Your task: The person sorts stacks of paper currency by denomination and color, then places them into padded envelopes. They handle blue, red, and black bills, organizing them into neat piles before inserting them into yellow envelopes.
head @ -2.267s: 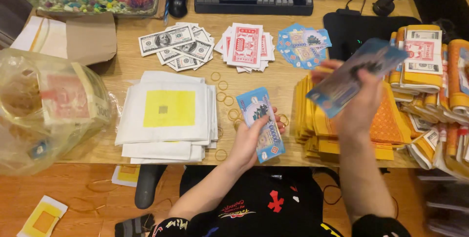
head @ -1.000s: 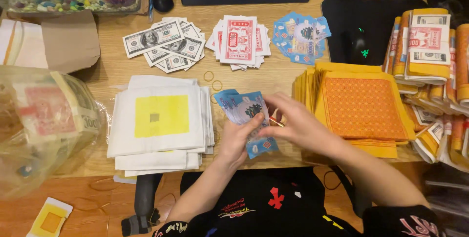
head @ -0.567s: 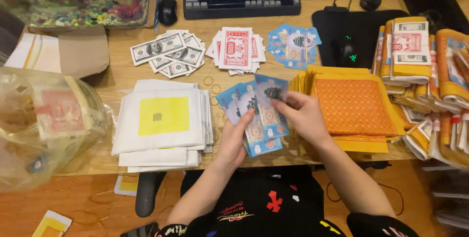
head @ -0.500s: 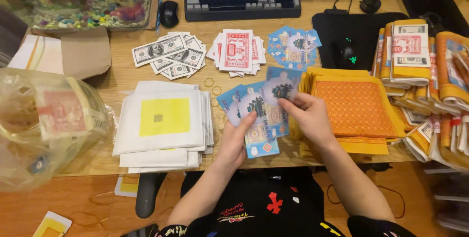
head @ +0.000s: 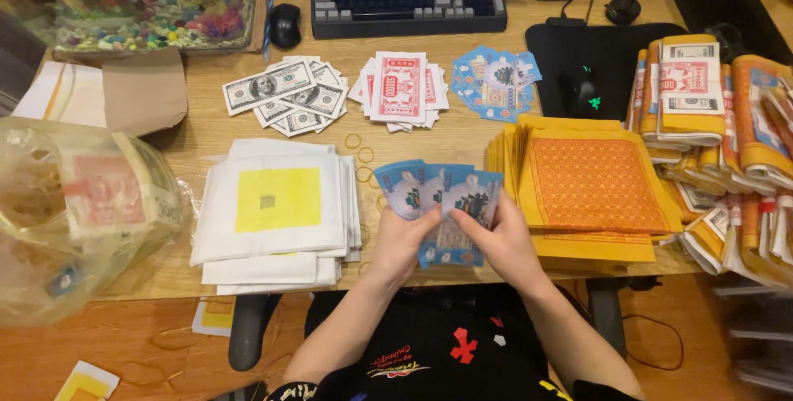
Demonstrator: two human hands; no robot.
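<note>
At the desk edge, both hands, left hand point(head: 402, 240) and right hand point(head: 498, 240), pinch a fan of thin blue paper notes point(head: 438, 194) by its lower corners; light, floppy, apt to slide apart.

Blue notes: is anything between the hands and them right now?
No. Both the left hand and right hand already grip the fanned blue notes directly, above the desk's front edge; nothing lies between.

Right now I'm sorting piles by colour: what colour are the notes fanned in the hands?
Light blue with white and dark print, clearest in the head view: the fanned notes.
</note>
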